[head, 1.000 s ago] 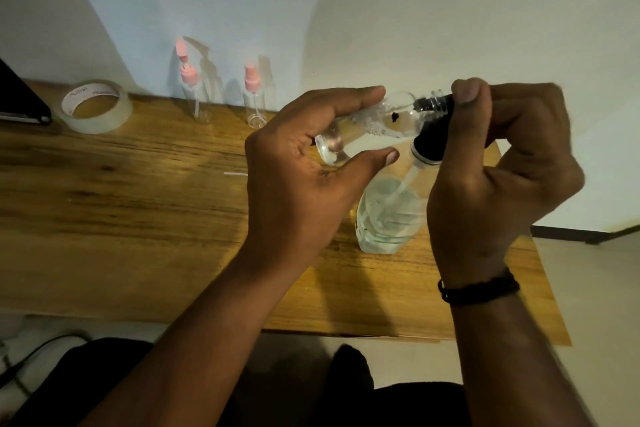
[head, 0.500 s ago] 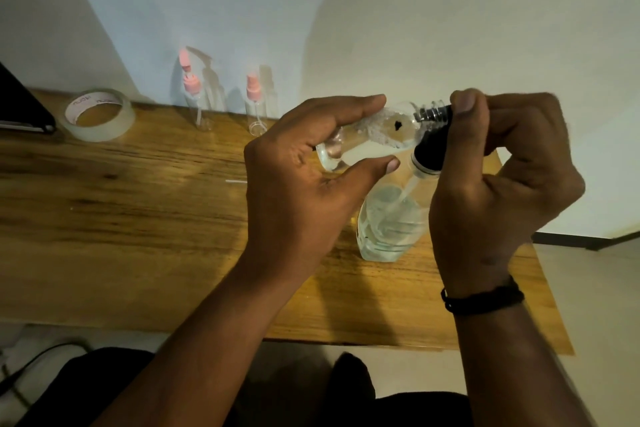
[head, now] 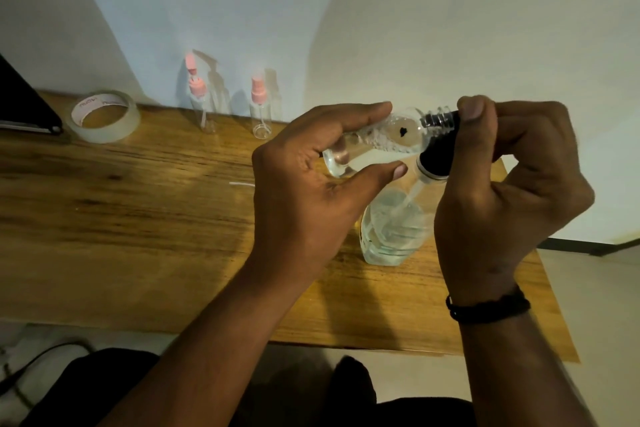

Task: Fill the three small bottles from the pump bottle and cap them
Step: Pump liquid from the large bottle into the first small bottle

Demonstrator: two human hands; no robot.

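Hands filling small clear plastic bottle [head: 377,140] from clear pump bottle [head: 393,232] – half full.
Left hand [head: 304,191] grasps the tilted small one; right hand [head: 502,184] clenches the black pump head [head: 441,156].

The right hand [head: 509,184] hides the pump bottle's [head: 391,232] black pump head

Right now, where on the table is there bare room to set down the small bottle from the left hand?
Bare wood lies left of the left hand, between the tape roll and the near table edge. It is crowded by the pump bottle under both hands, and along the wall by the two pink-capped bottles.
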